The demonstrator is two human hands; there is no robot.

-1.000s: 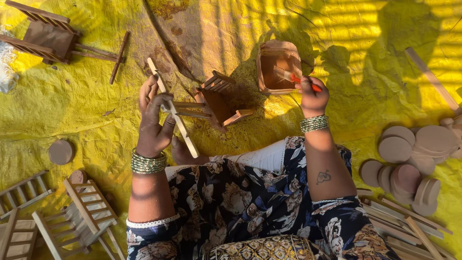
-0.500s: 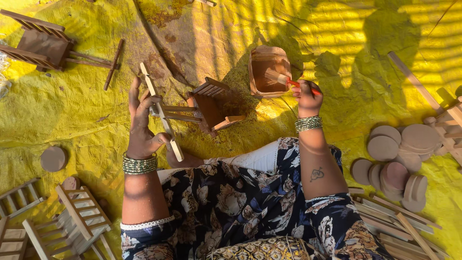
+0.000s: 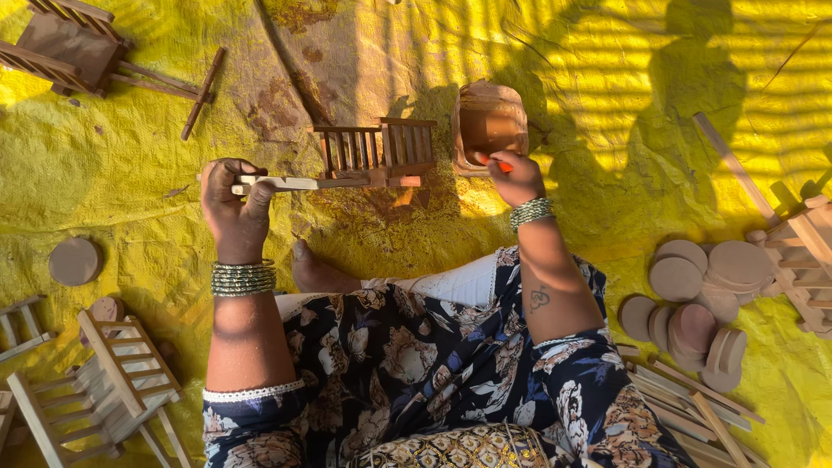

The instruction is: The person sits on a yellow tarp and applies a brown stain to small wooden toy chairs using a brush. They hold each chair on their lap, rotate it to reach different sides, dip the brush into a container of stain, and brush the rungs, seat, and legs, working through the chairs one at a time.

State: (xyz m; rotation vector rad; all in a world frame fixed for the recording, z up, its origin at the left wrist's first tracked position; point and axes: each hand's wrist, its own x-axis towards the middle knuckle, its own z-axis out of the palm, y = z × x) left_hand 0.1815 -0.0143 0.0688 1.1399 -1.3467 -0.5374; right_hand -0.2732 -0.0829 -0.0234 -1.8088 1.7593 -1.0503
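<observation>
A small wooden toy cart with slatted sides, partly stained brown, hangs above the yellow sheet. The left hand clamps its pale shaft; the right hand pinches a red-handled brush at a brown container.

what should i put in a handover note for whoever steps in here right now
Left hand: gripping the pale shafts of a small wooden cart, held level above the yellow sheet.
Right hand: holding a red-handled tool, probably a brush, at the brown-stained container just beyond the cart.
Done: the held cart's railed body looks stained brown; another brown cart lies top left.
Left: the shafts look bare; unstained frames sit lower left, round wooden discs and sticks on the right.
</observation>
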